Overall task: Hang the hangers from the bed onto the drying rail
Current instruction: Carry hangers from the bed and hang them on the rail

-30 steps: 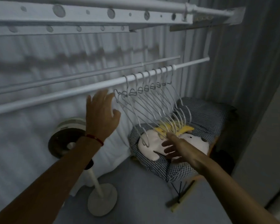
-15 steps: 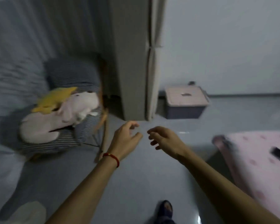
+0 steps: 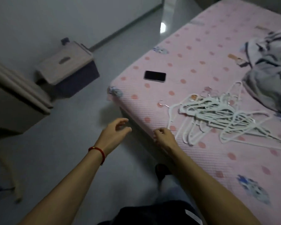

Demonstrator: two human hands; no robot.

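Observation:
A tangled pile of several white hangers (image 3: 217, 116) lies on the pink dotted bed (image 3: 193, 62), near its front edge. My right hand (image 3: 164, 137) hovers at the bed's near edge, just left of the pile, fingers loosely curled and holding nothing. My left hand (image 3: 115, 132), with a red bracelet at the wrist, is over the floor beside the bed corner, fingers apart and empty. The drying rail is out of view.
A black phone (image 3: 155, 76) lies on the bed beyond the hangers. Crumpled grey clothes (image 3: 269, 75) sit at the bed's right. A lidded storage box (image 3: 68, 65) stands on the floor by the wall. My foot (image 3: 162, 172) is on the grey floor.
The view has swung from the drying rail with its hung hangers, past the chair and box, to the bed. Both empty hands dropped from the rail and now reach toward the hanger pile.

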